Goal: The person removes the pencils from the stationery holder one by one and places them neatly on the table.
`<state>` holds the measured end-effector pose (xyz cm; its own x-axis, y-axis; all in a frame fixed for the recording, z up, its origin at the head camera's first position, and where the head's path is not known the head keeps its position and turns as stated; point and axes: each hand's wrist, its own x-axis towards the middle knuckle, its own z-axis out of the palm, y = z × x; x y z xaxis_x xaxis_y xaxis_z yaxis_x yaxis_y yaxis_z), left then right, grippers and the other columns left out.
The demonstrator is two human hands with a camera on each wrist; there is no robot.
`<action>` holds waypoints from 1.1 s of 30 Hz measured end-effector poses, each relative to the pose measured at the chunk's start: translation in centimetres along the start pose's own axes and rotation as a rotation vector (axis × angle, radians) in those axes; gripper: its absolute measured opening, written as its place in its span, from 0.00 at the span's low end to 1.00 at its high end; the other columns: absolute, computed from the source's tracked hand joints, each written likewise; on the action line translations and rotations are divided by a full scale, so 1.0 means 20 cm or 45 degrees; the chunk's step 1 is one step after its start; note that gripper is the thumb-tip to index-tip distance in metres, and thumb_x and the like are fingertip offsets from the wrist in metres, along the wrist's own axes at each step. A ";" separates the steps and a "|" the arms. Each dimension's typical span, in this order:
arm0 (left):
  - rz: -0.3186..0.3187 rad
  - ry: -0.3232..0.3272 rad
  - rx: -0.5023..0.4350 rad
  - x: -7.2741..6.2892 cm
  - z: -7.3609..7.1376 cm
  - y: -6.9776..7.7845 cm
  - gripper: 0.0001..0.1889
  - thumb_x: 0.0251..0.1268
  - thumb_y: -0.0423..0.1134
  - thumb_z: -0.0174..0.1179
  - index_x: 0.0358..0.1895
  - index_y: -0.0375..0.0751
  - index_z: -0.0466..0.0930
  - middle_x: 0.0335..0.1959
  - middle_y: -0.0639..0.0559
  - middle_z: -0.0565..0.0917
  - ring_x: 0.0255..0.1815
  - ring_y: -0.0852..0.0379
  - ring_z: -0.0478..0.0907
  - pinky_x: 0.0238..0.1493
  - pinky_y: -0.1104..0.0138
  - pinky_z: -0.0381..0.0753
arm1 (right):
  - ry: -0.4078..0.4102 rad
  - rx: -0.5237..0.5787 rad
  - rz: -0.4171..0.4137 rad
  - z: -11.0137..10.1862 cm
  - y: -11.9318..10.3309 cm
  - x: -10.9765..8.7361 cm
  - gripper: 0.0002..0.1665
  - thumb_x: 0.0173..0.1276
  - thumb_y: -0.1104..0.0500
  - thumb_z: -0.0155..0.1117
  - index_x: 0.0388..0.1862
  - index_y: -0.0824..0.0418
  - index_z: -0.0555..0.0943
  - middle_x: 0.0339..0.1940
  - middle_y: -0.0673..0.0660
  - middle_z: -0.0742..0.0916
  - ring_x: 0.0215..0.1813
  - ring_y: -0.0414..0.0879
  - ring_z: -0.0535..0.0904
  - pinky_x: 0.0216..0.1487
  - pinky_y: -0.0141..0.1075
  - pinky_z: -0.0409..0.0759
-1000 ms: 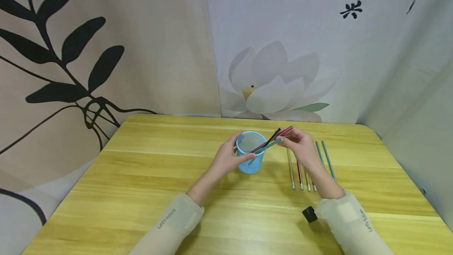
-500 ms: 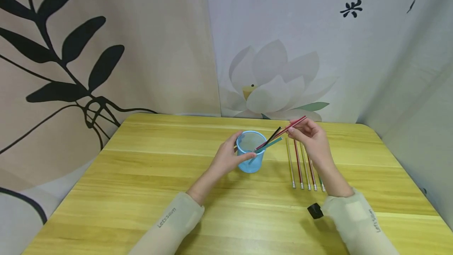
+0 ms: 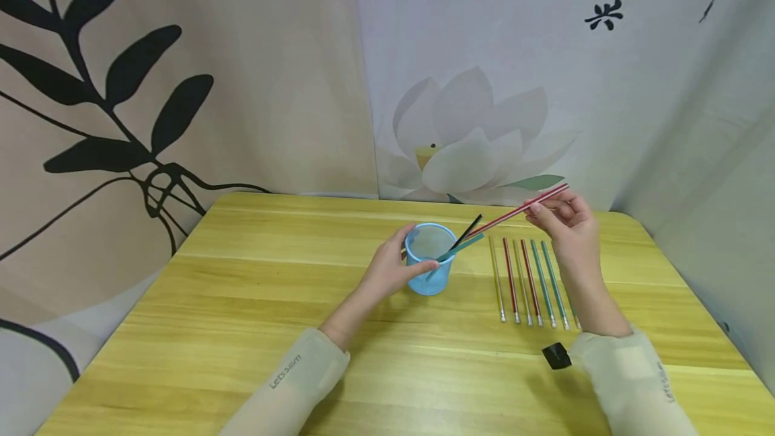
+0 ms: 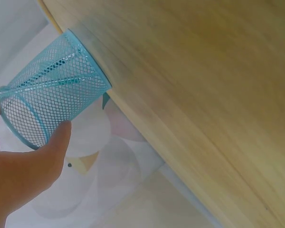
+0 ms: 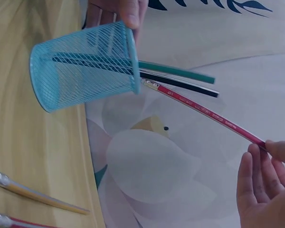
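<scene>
My left hand (image 3: 387, 266) grips a light blue mesh pencil cup (image 3: 426, 285), thumb and fingers round its rim, the cup tilted slightly. A black pencil (image 3: 471, 226) and a teal pencil (image 3: 469, 243) lean out of it to the right. To the right of the cup, my right hand (image 3: 572, 229) pinches a red pencil (image 3: 514, 212) near its far end between thumb and fingertips. In the right wrist view, the eraser end of this red pencil (image 5: 204, 110) is just outside the cup's rim, beside the black pencil (image 5: 190, 87).
Several pencils lie in a row right of the cup, among them a yellow pencil (image 3: 497, 278), a red pencil (image 3: 511, 281) and a teal pencil (image 3: 555, 284), erasers toward me. A black block (image 3: 556, 356) sits at my right cuff. A printed curtain (image 3: 472, 39) hangs behind the wooden table (image 3: 254, 288).
My right hand has moved right and away from the cup, drawing the red pencil out of it. More of the pencil row shows. My left hand and the cup have stayed in place.
</scene>
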<state>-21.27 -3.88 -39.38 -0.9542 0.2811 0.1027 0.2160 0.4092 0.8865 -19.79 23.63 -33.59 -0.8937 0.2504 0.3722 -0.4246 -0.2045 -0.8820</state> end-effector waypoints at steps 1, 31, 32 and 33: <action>-0.003 -0.001 -0.003 0.00 0.00 0.00 0.45 0.56 0.44 0.75 0.75 0.38 0.61 0.68 0.37 0.74 0.67 0.41 0.75 0.68 0.51 0.79 | 0.018 0.024 -0.002 -0.01 -0.01 0.00 0.09 0.66 0.73 0.64 0.40 0.62 0.77 0.31 0.50 0.90 0.33 0.39 0.88 0.39 0.29 0.90; 0.014 -0.001 -0.026 0.00 0.00 0.00 0.45 0.56 0.44 0.74 0.75 0.38 0.61 0.67 0.37 0.75 0.65 0.37 0.77 0.64 0.49 0.82 | 0.137 0.201 0.072 -0.31 -0.10 0.01 0.13 0.65 0.71 0.66 0.49 0.65 0.82 0.36 0.53 0.89 0.37 0.42 0.89 0.39 0.31 0.90; 0.014 -0.002 -0.027 0.00 0.00 0.00 0.45 0.56 0.44 0.74 0.75 0.38 0.61 0.67 0.37 0.75 0.65 0.38 0.77 0.64 0.49 0.82 | 0.141 0.193 0.075 -0.31 -0.10 0.01 0.13 0.65 0.71 0.66 0.49 0.65 0.82 0.36 0.53 0.89 0.37 0.42 0.89 0.39 0.31 0.90; 0.014 -0.002 -0.028 0.00 0.00 0.00 0.45 0.56 0.44 0.74 0.75 0.38 0.61 0.67 0.37 0.75 0.66 0.38 0.76 0.65 0.49 0.81 | 0.142 0.182 0.080 -0.32 -0.10 0.01 0.14 0.65 0.71 0.66 0.49 0.65 0.82 0.37 0.52 0.89 0.38 0.41 0.89 0.39 0.30 0.90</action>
<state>-21.25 -3.85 -39.46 -0.9513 0.2871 0.1120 0.2221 0.3867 0.8951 -18.23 30.20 -33.60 -0.9009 0.3346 0.2765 -0.3919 -0.3531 -0.8495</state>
